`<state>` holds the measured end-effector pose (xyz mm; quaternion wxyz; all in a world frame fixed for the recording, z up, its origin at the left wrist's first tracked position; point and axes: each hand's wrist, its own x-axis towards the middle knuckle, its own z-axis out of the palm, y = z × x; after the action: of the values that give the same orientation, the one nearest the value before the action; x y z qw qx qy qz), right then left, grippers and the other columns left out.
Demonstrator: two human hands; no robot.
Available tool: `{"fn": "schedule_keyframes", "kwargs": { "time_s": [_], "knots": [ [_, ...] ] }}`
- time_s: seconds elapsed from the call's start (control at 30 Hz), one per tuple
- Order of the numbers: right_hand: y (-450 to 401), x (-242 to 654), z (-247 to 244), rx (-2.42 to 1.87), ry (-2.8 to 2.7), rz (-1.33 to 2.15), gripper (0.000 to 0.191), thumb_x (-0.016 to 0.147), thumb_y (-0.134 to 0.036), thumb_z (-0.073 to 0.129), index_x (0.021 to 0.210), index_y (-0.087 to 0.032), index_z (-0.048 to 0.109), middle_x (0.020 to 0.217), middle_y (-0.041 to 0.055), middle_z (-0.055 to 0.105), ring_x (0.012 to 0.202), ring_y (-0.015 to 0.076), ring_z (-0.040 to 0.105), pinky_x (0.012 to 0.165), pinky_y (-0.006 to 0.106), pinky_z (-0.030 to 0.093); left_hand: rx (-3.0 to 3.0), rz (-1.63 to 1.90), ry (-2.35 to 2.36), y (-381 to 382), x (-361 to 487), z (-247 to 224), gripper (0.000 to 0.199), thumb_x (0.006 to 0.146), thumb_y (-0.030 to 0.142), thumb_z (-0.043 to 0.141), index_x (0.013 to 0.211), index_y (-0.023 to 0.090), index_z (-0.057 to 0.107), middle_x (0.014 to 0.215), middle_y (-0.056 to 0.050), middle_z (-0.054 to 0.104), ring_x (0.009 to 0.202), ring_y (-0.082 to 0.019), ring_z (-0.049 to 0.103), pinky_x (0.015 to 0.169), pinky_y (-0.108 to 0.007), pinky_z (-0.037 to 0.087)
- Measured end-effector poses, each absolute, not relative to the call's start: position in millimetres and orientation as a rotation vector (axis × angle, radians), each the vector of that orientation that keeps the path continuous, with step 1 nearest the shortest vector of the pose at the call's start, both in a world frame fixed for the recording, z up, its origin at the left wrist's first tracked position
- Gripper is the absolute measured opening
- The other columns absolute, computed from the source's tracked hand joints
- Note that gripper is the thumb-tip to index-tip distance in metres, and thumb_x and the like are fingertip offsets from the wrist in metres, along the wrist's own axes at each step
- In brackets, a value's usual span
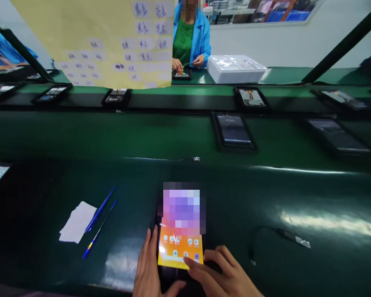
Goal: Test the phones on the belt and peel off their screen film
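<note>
A tablet [179,247] in a dark surround lies upright to me at the near middle of the green bench, its screen lit orange and purple with rows of app icons. The upper part of the screen is blurred out. Along its left edge my left hand [150,268] grips it, fingers straight against the side and thumb over the bottom border. My right hand [222,272] holds nothing. Its index fingertip touches the lower screen near the bottom icons, while the other fingers bend beside the lower right edge.
Left of the tablet lie white paper pieces [78,222] and two blue pens [100,210]. A thin cable [292,237] rests at right. Beyond are devices in black trays [235,130] and a dark conveyor belt [179,100]. A yellow sheet [111,41] hangs above; a co-worker [191,41] works opposite, beside a white box [236,68].
</note>
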<state>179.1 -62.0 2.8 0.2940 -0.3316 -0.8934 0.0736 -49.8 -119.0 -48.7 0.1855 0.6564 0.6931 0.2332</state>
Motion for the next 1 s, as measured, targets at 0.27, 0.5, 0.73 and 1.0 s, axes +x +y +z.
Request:
{"fn": "schedule_keyframes", "kwargs": {
  "time_s": [0.27,0.5,0.73,1.0],
  "knots": [
    [24,203,9,-1.318,-2.29,0.097,0.044,0.107,-0.02,0.047,0.151,-0.018,0.048,0.13,0.0135,0.074,0.105,0.0341,0.059,0.082,0.048,0.049,1.886,0.503,1.866,-118,-59,-29,0.111,0.09,0.047,0.074,0.168,0.033,-0.004,0.172,-0.016,0.029,0.158,-0.038,0.03,0.115,-0.059,0.051],
    [-16,191,-13,-1.399,-1.918,0.729,0.062,0.111,-0.039,0.048,0.167,-0.028,0.024,0.159,0.0148,0.051,0.143,0.0319,0.052,0.115,0.059,0.049,1.551,0.681,1.946,-104,-34,-1,0.082,0.098,0.055,0.061,0.165,0.024,0.027,0.164,-0.018,0.041,0.158,-0.036,0.029,0.117,-0.061,0.048],
    [-63,155,-32,-1.38,-1.307,1.277,0.078,0.107,-0.053,0.053,0.17,-0.034,0.011,0.178,0.0063,0.015,0.164,0.0268,0.017,0.131,0.057,0.024,0.933,1.021,1.898,-84,-17,24,0.066,0.097,0.066,0.057,0.149,0.026,0.053,0.154,-0.015,0.05,0.146,-0.031,0.048,0.112,-0.048,0.054],
    [-62,154,-33,-1.319,-1.256,1.288,0.076,0.107,-0.052,0.054,0.169,-0.034,0.014,0.178,0.0067,0.015,0.164,0.0263,0.017,0.131,0.057,0.025,0.779,1.003,1.609,-75,-39,5,0.115,0.072,0.065,0.083,0.163,0.017,0.032,0.158,-0.021,0.049,0.144,-0.036,0.052,0.118,-0.047,0.049]
  ]
}}
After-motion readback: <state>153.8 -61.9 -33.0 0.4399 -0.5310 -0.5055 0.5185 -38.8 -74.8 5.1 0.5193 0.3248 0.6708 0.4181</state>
